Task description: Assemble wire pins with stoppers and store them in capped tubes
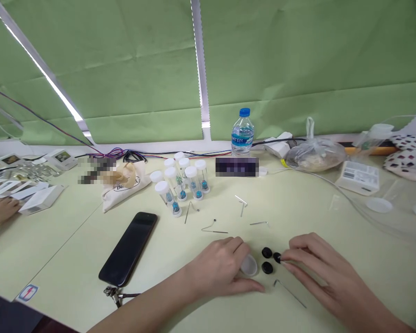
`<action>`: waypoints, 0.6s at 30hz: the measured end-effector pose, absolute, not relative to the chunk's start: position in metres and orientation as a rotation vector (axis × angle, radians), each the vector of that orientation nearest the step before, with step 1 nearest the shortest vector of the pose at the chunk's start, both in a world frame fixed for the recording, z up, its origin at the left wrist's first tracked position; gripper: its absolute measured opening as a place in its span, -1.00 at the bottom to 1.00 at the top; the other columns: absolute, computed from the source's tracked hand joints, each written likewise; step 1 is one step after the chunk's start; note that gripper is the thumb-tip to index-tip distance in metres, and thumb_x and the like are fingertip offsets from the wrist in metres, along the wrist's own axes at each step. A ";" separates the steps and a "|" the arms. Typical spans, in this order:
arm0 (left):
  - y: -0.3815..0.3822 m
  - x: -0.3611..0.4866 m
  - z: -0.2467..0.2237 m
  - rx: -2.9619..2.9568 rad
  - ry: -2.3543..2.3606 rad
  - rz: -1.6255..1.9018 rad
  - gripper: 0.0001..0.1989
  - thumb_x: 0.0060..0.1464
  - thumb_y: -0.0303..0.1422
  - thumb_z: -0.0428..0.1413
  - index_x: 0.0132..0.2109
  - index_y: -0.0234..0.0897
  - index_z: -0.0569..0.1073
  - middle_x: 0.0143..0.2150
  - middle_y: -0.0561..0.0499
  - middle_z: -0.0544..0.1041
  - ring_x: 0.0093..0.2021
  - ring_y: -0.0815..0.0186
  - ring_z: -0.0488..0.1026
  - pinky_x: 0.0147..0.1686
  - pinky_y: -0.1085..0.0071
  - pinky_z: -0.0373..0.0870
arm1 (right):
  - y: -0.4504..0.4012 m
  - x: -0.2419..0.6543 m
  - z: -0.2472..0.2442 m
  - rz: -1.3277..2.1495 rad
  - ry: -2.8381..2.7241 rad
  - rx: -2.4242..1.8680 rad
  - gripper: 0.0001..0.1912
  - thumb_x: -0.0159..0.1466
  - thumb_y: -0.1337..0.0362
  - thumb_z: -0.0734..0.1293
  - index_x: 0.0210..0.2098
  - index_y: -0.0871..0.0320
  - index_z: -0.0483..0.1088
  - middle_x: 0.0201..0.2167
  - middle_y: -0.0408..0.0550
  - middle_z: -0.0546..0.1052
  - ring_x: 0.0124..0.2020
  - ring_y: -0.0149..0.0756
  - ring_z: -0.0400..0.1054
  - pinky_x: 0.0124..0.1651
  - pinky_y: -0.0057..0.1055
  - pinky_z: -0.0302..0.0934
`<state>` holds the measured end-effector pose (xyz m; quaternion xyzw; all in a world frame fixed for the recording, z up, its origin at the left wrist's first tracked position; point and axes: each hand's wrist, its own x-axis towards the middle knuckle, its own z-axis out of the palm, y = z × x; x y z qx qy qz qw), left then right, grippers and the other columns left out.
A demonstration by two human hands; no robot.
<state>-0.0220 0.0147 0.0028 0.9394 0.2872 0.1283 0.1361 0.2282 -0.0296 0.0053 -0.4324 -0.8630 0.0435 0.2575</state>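
My left hand [225,266] curls around a translucent round tube-like container [249,265], its round end facing right; the rest of it is hidden by my fingers. To its right, my right hand [321,270] pinches a small black round piece [276,257] between thumb and fingertips, low at the tabletop. Two similar black pieces, one farther back [266,252] and one nearer me [267,268], lie between my hands. A thin bent metal rod [290,293] rests just in front of my right hand. Another bent rod [260,224] lies beyond the black pieces.
Several white-capped clear tubes [190,173] with blue pieces inside stand mid-table. More bent rods [215,230] lie nearby. A phone [129,249], cloth pouch [125,185], water bottle [242,134], plastic bag [315,152] and white box [359,177] surround them. Another person's hand [2,210] is at left.
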 end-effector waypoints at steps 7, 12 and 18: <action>0.015 -0.022 0.001 2.760 0.822 0.375 -0.50 0.11 0.12 -0.07 -0.25 -0.28 0.30 -0.32 -0.04 0.43 -0.38 0.27 0.41 -0.44 0.38 0.34 | -0.041 0.216 0.004 -0.287 -2.669 -0.823 -0.64 0.29 0.53 0.07 -0.26 0.11 0.45 -0.39 -0.09 0.56 -0.36 -0.22 0.42 -0.16 -0.22 0.27; 0.015 -0.022 0.000 2.760 0.811 0.388 -0.50 0.11 0.12 -0.07 -0.24 -0.29 0.31 -0.33 -0.05 0.43 -0.40 0.29 0.40 -0.45 0.41 0.32 | -0.045 0.210 0.005 -0.436 -2.624 -0.824 -0.55 0.17 0.64 0.00 -0.31 0.15 0.42 -0.44 -0.08 0.59 -0.45 -0.24 0.44 -0.24 -0.23 0.25; 0.017 -0.023 -0.001 2.805 0.804 0.515 -0.45 0.14 0.14 -0.16 -0.27 -0.30 0.32 -0.39 -0.06 0.43 -0.44 0.29 0.38 -0.49 0.40 0.31 | -0.041 0.216 0.003 -0.562 -2.649 -0.822 -0.56 0.11 0.66 0.03 -0.28 0.17 0.40 -0.44 -0.07 0.60 -0.47 -0.24 0.47 -0.28 -0.23 0.25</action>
